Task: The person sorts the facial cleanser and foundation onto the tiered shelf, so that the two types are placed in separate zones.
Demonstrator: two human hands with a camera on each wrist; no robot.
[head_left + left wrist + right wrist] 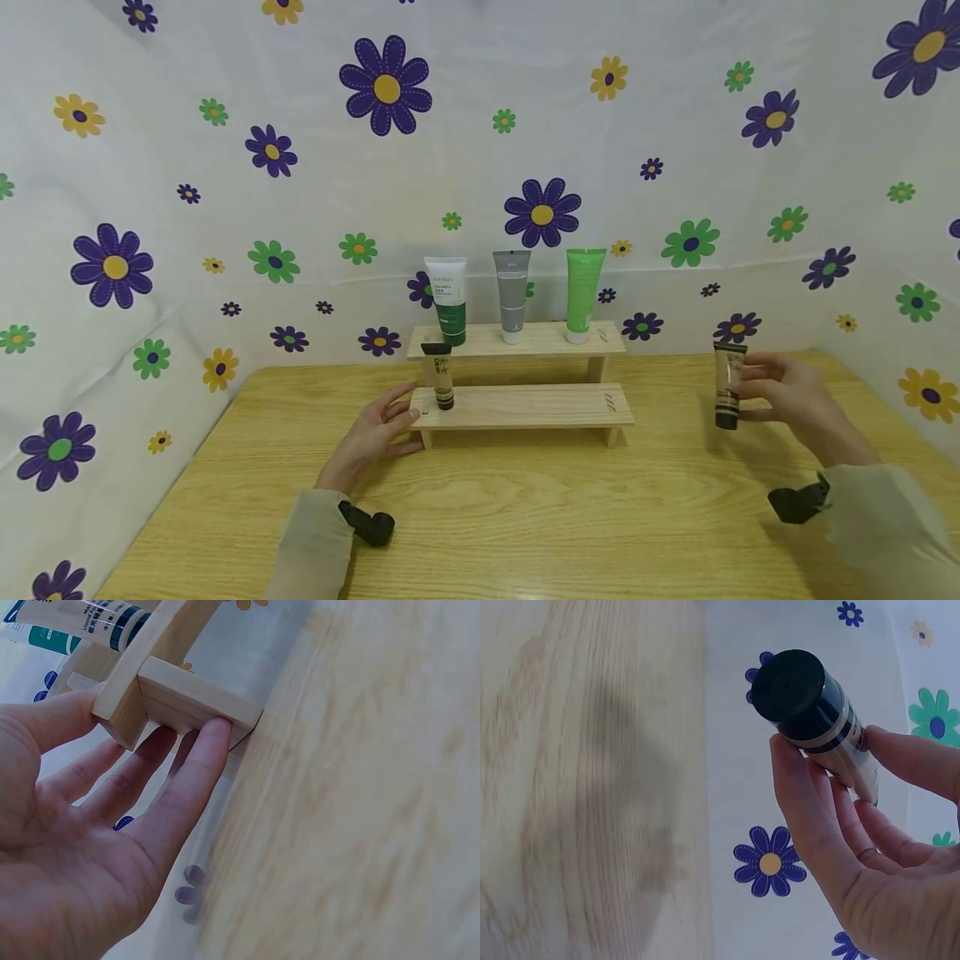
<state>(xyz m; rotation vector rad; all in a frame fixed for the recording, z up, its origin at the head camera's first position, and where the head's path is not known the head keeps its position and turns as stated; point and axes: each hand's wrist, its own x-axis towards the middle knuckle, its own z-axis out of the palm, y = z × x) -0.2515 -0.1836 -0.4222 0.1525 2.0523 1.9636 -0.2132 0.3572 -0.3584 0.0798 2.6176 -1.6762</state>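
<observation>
My right hand [798, 404] pinches a small beige tube [727, 383] between thumb and fingers, above the table at the right. In the right wrist view its black cap [789, 688] points toward the camera. My left hand [378, 432] holds the left end of a two-tier wooden rack [525, 407]. The left wrist view shows the thumb at the board's end and a fingertip against the leg [199, 697]. A matching tube [442, 379] stands cap down on the lower tier's left end, beside that hand.
On the upper tier stand a white and green tube [448, 296], a grey tube [512, 292] and a bright green tube [584, 292]. The wood-grain table [525, 517] meets a flower-print cloth [465, 167] behind and at both sides.
</observation>
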